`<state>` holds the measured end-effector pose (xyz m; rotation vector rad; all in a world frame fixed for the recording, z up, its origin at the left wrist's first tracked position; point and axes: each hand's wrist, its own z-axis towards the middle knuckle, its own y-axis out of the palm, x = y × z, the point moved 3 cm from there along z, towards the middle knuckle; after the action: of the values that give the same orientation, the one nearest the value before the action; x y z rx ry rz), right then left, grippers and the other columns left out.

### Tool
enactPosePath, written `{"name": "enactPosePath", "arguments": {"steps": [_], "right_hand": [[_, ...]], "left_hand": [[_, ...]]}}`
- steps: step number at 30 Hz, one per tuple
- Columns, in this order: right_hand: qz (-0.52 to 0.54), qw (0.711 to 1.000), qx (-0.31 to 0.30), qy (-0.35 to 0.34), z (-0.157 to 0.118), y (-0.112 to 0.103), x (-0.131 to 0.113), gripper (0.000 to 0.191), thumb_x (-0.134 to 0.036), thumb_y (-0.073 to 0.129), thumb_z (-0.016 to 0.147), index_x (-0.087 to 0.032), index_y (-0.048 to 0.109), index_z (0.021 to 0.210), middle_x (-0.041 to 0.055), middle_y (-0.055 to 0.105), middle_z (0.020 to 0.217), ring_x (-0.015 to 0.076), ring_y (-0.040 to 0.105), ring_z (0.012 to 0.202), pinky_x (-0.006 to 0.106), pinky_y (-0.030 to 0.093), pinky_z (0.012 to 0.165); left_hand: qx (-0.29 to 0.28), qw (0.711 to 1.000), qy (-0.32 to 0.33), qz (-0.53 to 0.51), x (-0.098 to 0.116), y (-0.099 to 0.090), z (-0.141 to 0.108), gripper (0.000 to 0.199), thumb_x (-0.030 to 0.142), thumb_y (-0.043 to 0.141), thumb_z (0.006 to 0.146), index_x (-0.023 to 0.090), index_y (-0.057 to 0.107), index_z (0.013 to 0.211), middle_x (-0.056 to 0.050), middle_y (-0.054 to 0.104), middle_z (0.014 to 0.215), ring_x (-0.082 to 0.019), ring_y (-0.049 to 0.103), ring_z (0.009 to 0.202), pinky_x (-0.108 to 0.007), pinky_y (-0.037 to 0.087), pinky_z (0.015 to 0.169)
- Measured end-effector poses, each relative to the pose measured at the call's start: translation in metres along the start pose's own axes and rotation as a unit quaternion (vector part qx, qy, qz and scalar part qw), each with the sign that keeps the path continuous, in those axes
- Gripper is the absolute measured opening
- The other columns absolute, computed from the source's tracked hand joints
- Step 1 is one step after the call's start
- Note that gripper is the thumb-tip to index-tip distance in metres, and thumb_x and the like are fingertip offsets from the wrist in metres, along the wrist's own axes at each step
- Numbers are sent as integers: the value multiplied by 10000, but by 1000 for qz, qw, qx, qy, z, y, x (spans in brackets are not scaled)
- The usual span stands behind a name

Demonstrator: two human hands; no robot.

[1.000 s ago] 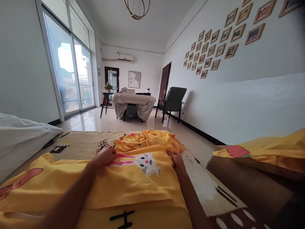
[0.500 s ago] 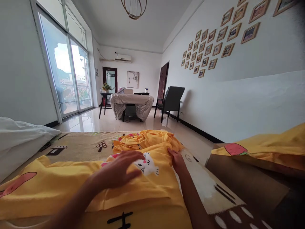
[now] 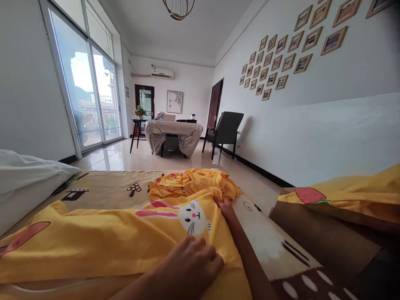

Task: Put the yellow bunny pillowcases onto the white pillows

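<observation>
A yellow cloth (image 3: 103, 237) with a printed white rabbit and an orange-red carrot lies spread before me. My left hand (image 3: 195, 260) is closed on the cloth just below the rabbit's face, its knuckles up and fingertips hidden. At the cloth's right edge, my right hand (image 3: 225, 208) grips the fabric, thumb on top and the other fingers mostly out of sight. Past the rabbit print, more yellow fabric (image 3: 200, 181) is bunched in loose folds. Beneath everything is a beige patterned blanket (image 3: 109, 189).
At the right, a cardboard box (image 3: 321, 233) has yellow carrot-print fabric (image 3: 353, 189) over its top. White sheer material (image 3: 28, 183) lies at the left. Farther off stand a covered table (image 3: 175, 128) and a dark chair (image 3: 229, 127).
My left hand came down and toward me from over the rabbit print, and its spread fingers curled closed. The rabbit's face is now uncovered. My right hand stays at the cloth's edge.
</observation>
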<state>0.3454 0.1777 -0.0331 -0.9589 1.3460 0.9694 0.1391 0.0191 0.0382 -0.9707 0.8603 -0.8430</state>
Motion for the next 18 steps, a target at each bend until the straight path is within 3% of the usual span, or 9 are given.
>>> {"name": "enactPosePath", "arguments": {"steps": [6,11,13,15,17,18], "right_hand": [[-21,994,67,-80,-20,3,-25,268,-474,710,585,-222,648,649,67,704,748,254,630,770,322,479,647],[-63,977,111,-171,-44,11,-90,285,-460,675,600,-223,544,514,25,586,549,209,539,643,297,401,584],[-78,968,112,-212,-54,16,-128,298,-442,658,623,-213,510,502,-2,520,505,175,486,604,275,352,559],[-83,958,107,-252,-68,23,-166,300,-440,623,672,-200,498,541,-18,500,538,144,440,591,258,312,542],[-76,944,116,-298,-89,29,-200,318,-452,571,736,-199,458,580,-35,462,572,118,386,583,247,281,532],[-64,931,131,-334,-102,32,-216,330,-454,545,768,-202,424,591,-44,426,575,108,358,578,244,268,530]], "left_hand": [[67,989,77,106,29,-19,-7,75,152,554,847,174,500,798,5,521,618,-149,508,507,-305,282,399],[40,984,99,143,54,-32,-18,110,97,557,803,179,511,746,-6,483,522,-141,440,395,-307,131,316],[-3,991,70,118,59,-53,-20,60,128,583,793,169,542,780,-19,543,554,-157,480,405,-312,139,316],[-52,997,21,58,53,-87,-21,56,166,615,777,162,574,815,-23,606,614,-166,535,446,-304,190,335],[-104,992,-37,-57,32,-126,-23,46,231,604,803,192,594,781,12,611,611,-133,552,486,-254,279,388],[-97,985,-67,-127,16,-146,-25,158,271,542,844,201,589,710,30,598,598,-104,544,501,-221,330,433]]}}
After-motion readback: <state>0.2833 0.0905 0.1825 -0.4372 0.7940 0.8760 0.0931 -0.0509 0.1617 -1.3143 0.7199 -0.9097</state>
